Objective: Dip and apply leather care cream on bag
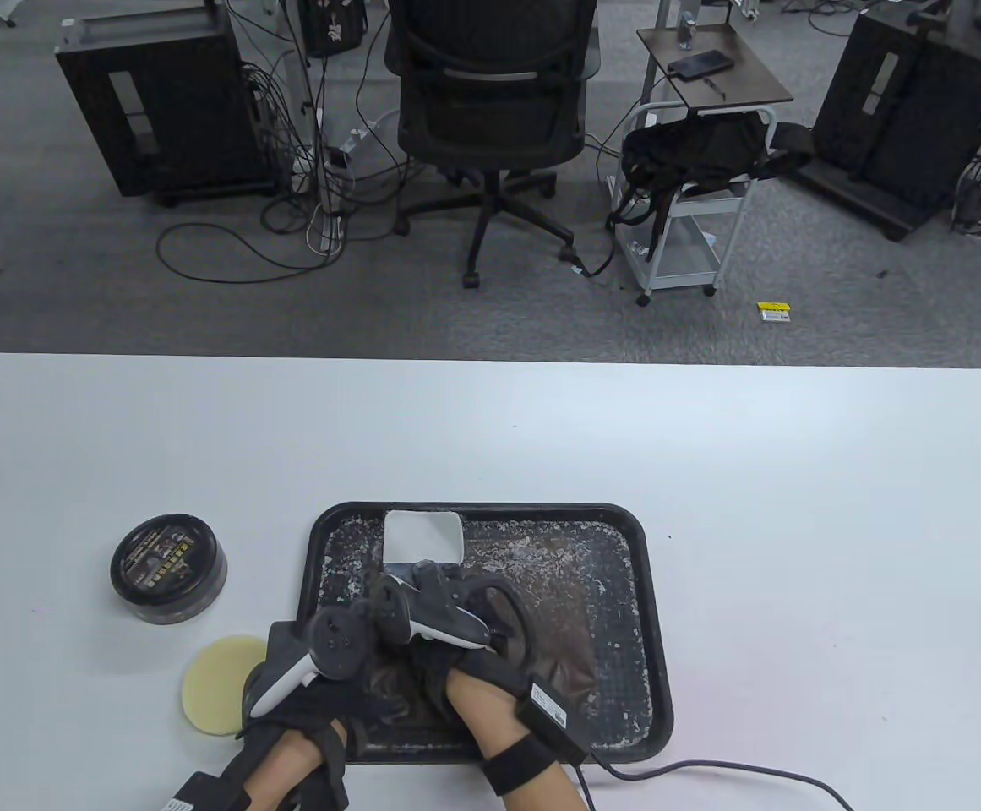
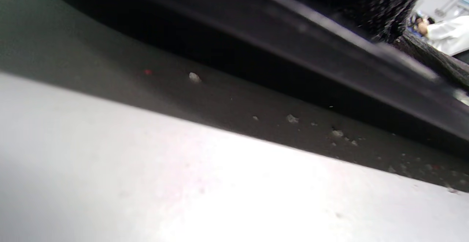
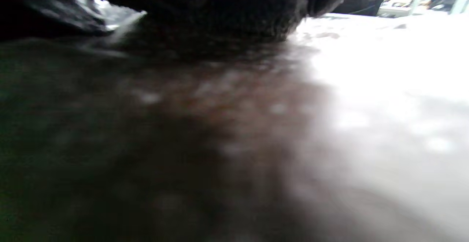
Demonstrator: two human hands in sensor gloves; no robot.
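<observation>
A dark brown leather bag (image 1: 570,667) lies in a black tray (image 1: 655,608) flecked with white. Both gloved hands are over the bag's near-left part. My left hand (image 1: 321,676) sits at the tray's near-left corner, and my right hand (image 1: 448,642) is just beside it on the bag. The trackers hide the fingers of both. A black round cream tin (image 1: 167,568) stands left of the tray with its lid on. A pale yellow round sponge (image 1: 211,686) lies on the table by my left hand. The right wrist view shows the dark glove (image 3: 238,11) against blurred brown leather (image 3: 220,125).
A white square piece (image 1: 422,536) lies at the tray's far edge. A cable (image 1: 710,767) runs from my right wrist along the table's near edge. The left wrist view shows the tray rim (image 2: 329,29) and the white table (image 2: 183,179) with crumbs. An office chair and carts stand beyond the table.
</observation>
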